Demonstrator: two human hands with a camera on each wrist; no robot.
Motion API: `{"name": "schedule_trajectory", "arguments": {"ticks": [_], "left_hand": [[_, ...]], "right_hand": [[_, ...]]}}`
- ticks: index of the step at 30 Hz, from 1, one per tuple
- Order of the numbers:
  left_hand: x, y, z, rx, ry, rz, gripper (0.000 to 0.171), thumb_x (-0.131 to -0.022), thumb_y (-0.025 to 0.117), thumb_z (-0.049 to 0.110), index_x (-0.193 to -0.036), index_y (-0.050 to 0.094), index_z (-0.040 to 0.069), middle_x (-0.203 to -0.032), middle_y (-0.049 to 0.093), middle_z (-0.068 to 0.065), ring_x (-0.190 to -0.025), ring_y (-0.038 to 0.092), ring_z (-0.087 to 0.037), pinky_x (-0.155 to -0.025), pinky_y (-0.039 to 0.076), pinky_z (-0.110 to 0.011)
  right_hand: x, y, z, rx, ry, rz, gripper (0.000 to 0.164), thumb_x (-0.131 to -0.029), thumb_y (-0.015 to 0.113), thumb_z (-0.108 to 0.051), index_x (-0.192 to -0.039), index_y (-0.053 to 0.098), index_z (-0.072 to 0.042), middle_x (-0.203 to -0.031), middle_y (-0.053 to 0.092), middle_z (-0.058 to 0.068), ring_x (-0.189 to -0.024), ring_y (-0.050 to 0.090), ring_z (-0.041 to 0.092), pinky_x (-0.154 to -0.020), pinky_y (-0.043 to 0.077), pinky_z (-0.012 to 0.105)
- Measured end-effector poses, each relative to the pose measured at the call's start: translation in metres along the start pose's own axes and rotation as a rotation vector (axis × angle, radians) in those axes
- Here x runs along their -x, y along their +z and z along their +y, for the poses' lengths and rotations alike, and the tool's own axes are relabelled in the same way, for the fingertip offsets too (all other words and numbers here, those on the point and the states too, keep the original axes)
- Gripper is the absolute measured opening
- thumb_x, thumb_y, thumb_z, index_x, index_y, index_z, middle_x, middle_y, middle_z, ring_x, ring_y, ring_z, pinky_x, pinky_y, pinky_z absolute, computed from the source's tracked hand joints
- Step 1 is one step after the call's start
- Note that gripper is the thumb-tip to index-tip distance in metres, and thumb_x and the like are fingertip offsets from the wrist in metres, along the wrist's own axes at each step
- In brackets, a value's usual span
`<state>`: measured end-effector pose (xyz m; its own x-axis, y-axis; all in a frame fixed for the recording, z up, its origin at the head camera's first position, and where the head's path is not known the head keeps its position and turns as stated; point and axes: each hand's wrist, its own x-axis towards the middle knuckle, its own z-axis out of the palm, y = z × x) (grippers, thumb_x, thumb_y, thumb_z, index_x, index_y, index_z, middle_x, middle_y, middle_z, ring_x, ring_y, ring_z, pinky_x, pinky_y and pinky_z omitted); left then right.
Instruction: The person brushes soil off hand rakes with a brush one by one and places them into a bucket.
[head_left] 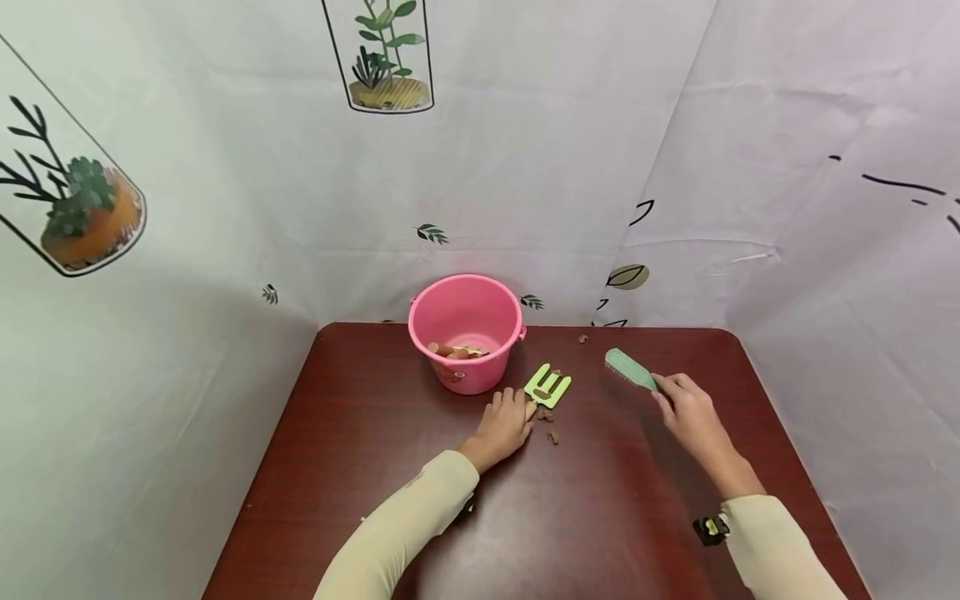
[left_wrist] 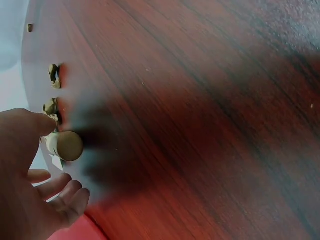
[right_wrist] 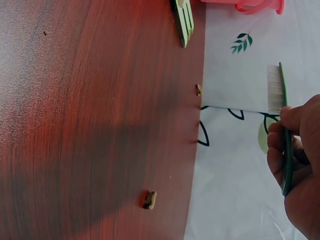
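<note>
My left hand (head_left: 504, 427) holds a small yellow-green hand fork (head_left: 556, 398) by its wooden handle (left_wrist: 70, 146), low over the table just right of the bucket. A brown piece lies across the fork's head. My right hand (head_left: 692, 414) grips a green brush (head_left: 631, 369) by the handle; its pale bristles (right_wrist: 274, 90) show in the right wrist view. The brush is raised above the table, to the right of the fork and apart from it. Small brown bits (head_left: 553, 437) lie beside and in front of the fork.
A pink bucket (head_left: 467, 377) with brown pieces (head_left: 442, 349) inside stands near the table's back edge. Another brown bit (head_left: 582, 339) lies close to that edge. White printed cloth (head_left: 525, 167) hangs behind and beside the dark red table (head_left: 525, 533).
</note>
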<state>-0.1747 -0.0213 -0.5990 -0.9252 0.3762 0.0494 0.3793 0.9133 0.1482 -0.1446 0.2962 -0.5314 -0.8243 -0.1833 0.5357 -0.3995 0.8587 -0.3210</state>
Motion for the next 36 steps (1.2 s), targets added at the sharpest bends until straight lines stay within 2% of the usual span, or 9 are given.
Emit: {"name": "schedule_trajectory", "arguments": {"ticks": [6, 13, 17, 26, 31, 36], "left_hand": [[0.0, 0.002, -0.001, -0.028, 0.01, 0.003, 0.043, -0.092, 0.076, 0.036, -0.116, 0.061, 0.005, -0.105, 0.058, -0.011, -0.099, 0.059, -0.028, -0.079, 0.056, -0.041], [-0.002, 0.001, -0.002, 0.021, 0.012, -0.002, 0.023, -0.091, 0.072, 0.016, -0.108, 0.065, 0.003, -0.102, 0.058, -0.012, -0.096, 0.059, -0.029, -0.077, 0.056, -0.041], [-0.002, 0.001, 0.0, 0.024, 0.002, 0.01, 0.019, -0.089, 0.072, 0.013, -0.104, 0.066, 0.003, -0.101, 0.058, -0.012, -0.095, 0.059, -0.03, -0.075, 0.056, -0.041], [-0.006, 0.006, 0.006, -0.047, -0.039, 0.014, 0.024, -0.09, 0.071, 0.016, -0.108, 0.067, 0.001, -0.101, 0.057, -0.011, -0.095, 0.059, -0.029, -0.072, 0.056, -0.041], [-0.009, 0.007, 0.008, -0.023, -0.085, 0.012, 0.024, -0.089, 0.072, 0.012, -0.11, 0.067, 0.001, -0.105, 0.056, -0.013, -0.097, 0.058, -0.031, -0.073, 0.055, -0.044], [-0.012, 0.007, 0.011, -0.004, -0.144, 0.002, 0.028, -0.094, 0.071, 0.02, -0.115, 0.065, 0.001, -0.109, 0.055, -0.016, -0.101, 0.057, -0.033, -0.078, 0.054, -0.049]], "right_hand": [[-0.001, 0.001, -0.001, -0.004, 0.004, -0.004, 0.033, -0.083, 0.078, 0.008, -0.116, 0.071, 0.011, -0.092, 0.062, 0.018, -0.075, 0.062, 0.027, -0.061, 0.053, 0.045], [0.0, 0.0, 0.001, -0.007, 0.008, -0.012, 0.033, -0.085, 0.077, 0.008, -0.117, 0.07, 0.011, -0.093, 0.063, 0.018, -0.074, 0.062, 0.026, -0.059, 0.052, 0.042], [0.001, 0.001, 0.002, -0.005, 0.007, -0.009, 0.033, -0.085, 0.076, 0.009, -0.117, 0.07, 0.011, -0.093, 0.062, 0.018, -0.074, 0.062, 0.026, -0.058, 0.052, 0.042], [0.002, 0.002, 0.003, -0.001, 0.023, -0.027, 0.033, -0.086, 0.076, 0.008, -0.118, 0.07, 0.01, -0.094, 0.063, 0.018, -0.073, 0.06, 0.024, -0.057, 0.051, 0.039], [0.002, 0.003, 0.004, 0.002, 0.019, -0.024, 0.033, -0.085, 0.076, 0.008, -0.118, 0.07, 0.01, -0.093, 0.062, 0.017, -0.072, 0.06, 0.023, -0.057, 0.05, 0.039], [0.002, 0.004, 0.004, 0.0, 0.024, -0.027, 0.033, -0.085, 0.076, 0.008, -0.118, 0.07, 0.01, -0.092, 0.062, 0.017, -0.072, 0.06, 0.023, -0.057, 0.051, 0.039]]}}
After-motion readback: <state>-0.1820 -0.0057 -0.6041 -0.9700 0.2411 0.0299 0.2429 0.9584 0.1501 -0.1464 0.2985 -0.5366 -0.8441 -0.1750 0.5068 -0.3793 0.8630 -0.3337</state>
